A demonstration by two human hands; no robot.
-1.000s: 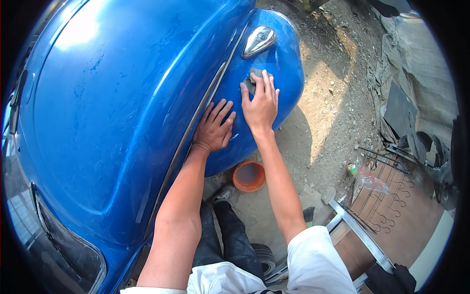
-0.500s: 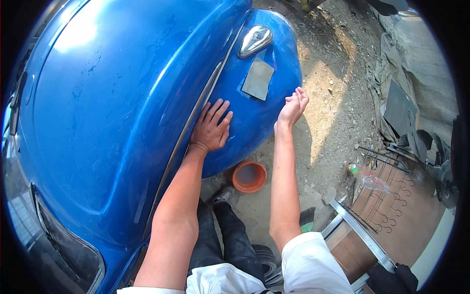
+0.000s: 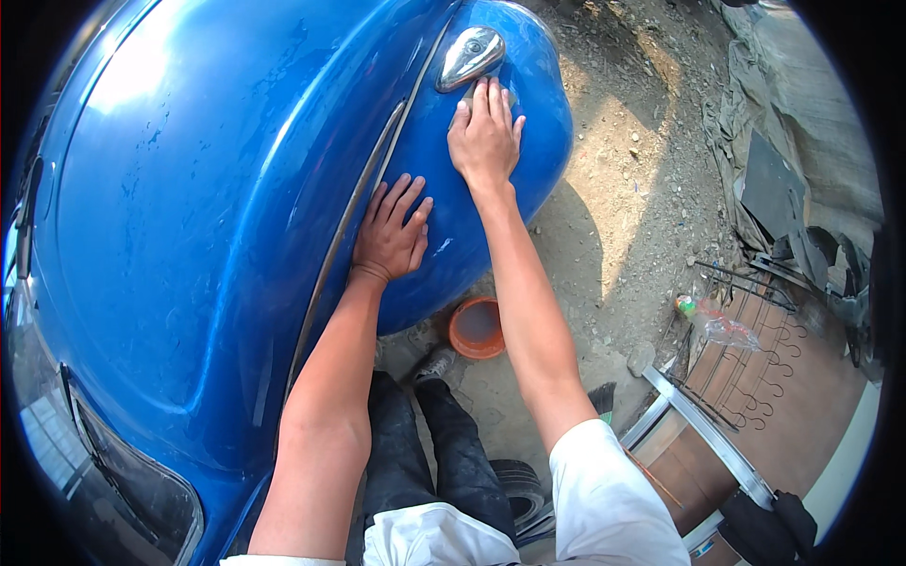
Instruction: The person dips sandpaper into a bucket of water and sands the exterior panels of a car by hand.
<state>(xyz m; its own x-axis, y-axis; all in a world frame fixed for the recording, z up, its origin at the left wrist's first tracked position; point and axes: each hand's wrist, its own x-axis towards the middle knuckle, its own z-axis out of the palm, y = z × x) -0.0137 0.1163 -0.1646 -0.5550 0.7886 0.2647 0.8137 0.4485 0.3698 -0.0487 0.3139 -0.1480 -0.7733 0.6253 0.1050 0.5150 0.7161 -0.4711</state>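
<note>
My left hand (image 3: 392, 228) lies open on the blue car fender (image 3: 536, 113), fingers spread, beside the seam with the hood (image 3: 208, 170). Farther forward, my right hand (image 3: 486, 137) presses flat on the fender with its fingers stretched out, just below the teardrop-shaped chrome lamp (image 3: 470, 58). Under the right fingers is the place of a small grey sheet that looks like sandpaper. The hand now hides nearly all of it.
An orange bucket (image 3: 478, 353) of cloudy water stands on the ground below the fender. At the right are a metal frame (image 3: 710, 436), a rack of wire hooks (image 3: 755, 368) and a crumpled clear plastic bottle (image 3: 727, 330). A tire (image 3: 519, 486) lies near my legs.
My right hand has moved left and forward from the fender's outer edge, opened from a loose curl, and come down over the grey sheet. My left hand stays on the fender.
</note>
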